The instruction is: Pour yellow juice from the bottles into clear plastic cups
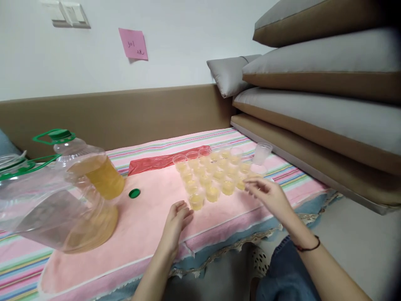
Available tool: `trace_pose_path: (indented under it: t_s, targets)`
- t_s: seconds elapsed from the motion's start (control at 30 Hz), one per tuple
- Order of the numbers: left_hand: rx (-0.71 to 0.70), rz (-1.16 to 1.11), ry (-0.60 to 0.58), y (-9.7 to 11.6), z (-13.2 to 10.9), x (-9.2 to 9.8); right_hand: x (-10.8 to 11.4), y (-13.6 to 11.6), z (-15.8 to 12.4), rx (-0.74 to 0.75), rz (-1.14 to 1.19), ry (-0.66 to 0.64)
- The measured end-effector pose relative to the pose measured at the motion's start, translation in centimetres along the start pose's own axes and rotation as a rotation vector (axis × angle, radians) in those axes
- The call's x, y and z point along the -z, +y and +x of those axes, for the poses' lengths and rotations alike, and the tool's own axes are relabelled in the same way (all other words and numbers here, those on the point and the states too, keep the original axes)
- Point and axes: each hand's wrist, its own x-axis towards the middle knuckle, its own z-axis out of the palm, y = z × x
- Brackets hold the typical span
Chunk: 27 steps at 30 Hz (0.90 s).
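Observation:
Several clear plastic cups of pale yellow liquid stand close together in rows on a pink cloth (150, 225). My left hand (176, 221) is beside the front-left cup (196, 201), its fingers loosely bent and nothing held. At the right end of the rows, my right hand (267, 194) has its fingers apart and slightly curled, by the front-right cup (240, 184). Whether those fingertips touch that cup cannot be made out. Behind my right hand, an upright stack of clear cups (262, 153) carries no yellow liquid.
Two large clear jugs stand at left: a capped jug (108, 179) of yellow liquid and a nearer jug (94, 230) with less. A green cap (134, 193) lies on the cloth. Red plastic (150, 164) lies behind the cups. Stacked cushions (328, 83) rise at right.

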Motion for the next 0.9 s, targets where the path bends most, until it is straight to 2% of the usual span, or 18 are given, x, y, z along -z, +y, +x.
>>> trace_pose_path:
  t_s: [0.1,0.2,0.3,0.4,0.57,0.77,0.9]
  targets:
    - [-0.135,0.139,-0.037,0.9,0.4,0.8,5.0,2.5,5.0,-0.006,-0.084,0.174]
    - [-0.213,0.219,-0.044,1.8,0.7,1.5,8.5,5.2,10.5,-0.042,-0.198,0.254]
    - [-0.260,0.258,-0.025,2.4,0.9,2.1,10.0,7.3,15.2,-0.083,-0.302,0.232]
    - [-0.263,0.291,0.010,2.5,1.3,2.5,10.1,8.8,18.3,-0.127,-0.366,0.149]
    - [-0.257,0.290,0.056,2.5,2.0,2.9,9.5,10.3,20.7,-0.159,-0.441,0.043]
    - [-0.302,0.261,0.137,2.9,1.4,2.6,10.1,10.8,21.3,-0.125,-0.504,-0.020]
    - [-0.308,0.262,0.151,2.9,1.4,2.7,10.7,10.4,21.4,-0.108,-0.558,-0.047]
